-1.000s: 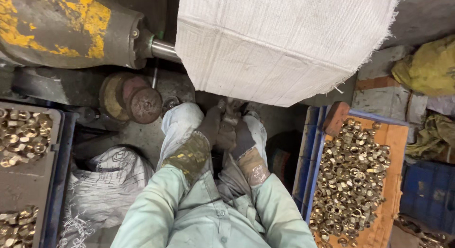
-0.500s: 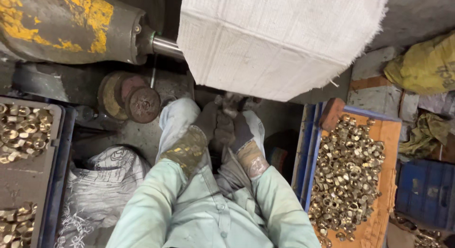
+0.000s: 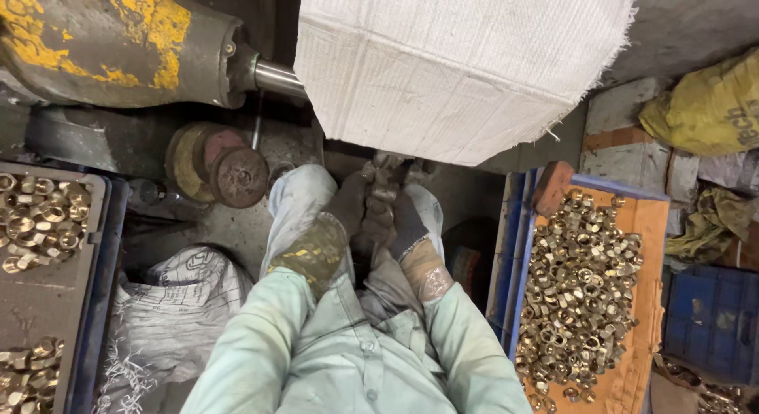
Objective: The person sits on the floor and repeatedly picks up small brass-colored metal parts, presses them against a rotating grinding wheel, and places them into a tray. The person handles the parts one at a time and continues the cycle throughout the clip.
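Head view, looking down over a pale green shirt: both gloved hands meet between the knees, just under the lower edge of a white woven cloth. The left hand and right hand are curled close together around a small dull metal piece; how tightly either grips it cannot be told, since the gloves and grime hide the fingers. The piece sits at the cloth's edge, above the lap.

Left of the legs lies a crumpled white sack with dark print, and beyond it a grey tray holding brass nuts in two heaps. Above the sack stand rusty round discs, and a shaft runs from a grey machine body with worn yellow paint into the cloth. Right of the legs, a blue crate carries an orange board heaped with brass nuts. Farther right sit a yellow bag with dark lettering and a second blue crate.

Against the earlier frames, the hands have stayed in the same spot, still closed together; the view has only tilted slightly.
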